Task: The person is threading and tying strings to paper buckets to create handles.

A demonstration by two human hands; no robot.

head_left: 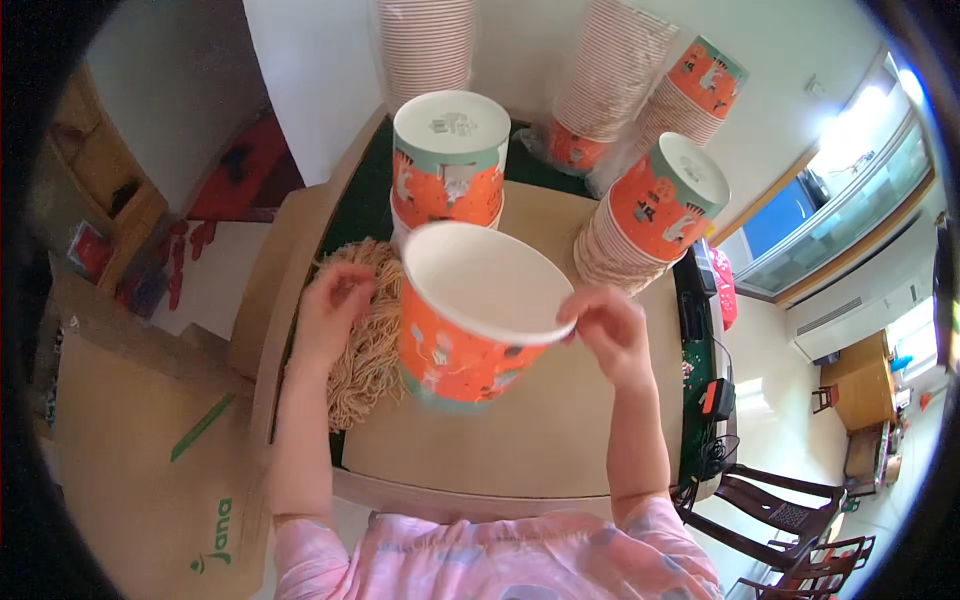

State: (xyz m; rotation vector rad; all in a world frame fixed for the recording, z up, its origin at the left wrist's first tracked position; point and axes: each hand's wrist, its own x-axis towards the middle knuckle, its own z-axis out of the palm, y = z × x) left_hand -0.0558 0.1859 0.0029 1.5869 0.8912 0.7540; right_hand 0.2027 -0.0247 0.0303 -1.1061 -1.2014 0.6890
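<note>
An orange paper bucket [470,350] with a white inside and green base stands mouth up, tilted and slightly blurred, over the cardboard-covered table. My right hand [608,325] pinches its rim on the right side. To the bucket's left lies a bundle of beige cords [365,370]. My left hand [337,305] is over the cords' upper part with its fingers curled together; whether a cord is between them is hidden. Just behind, an upside-down stack of matching buckets [450,170] rises, and another upside-down stack [660,210] leans at the right.
Tall bagged stacks of buckets [615,70] stand along the wall at the back. Black power strips and cables [715,400] run along the table's right edge. A cardboard box [150,440] is at the left, a dark wooden chair [770,510] at the lower right.
</note>
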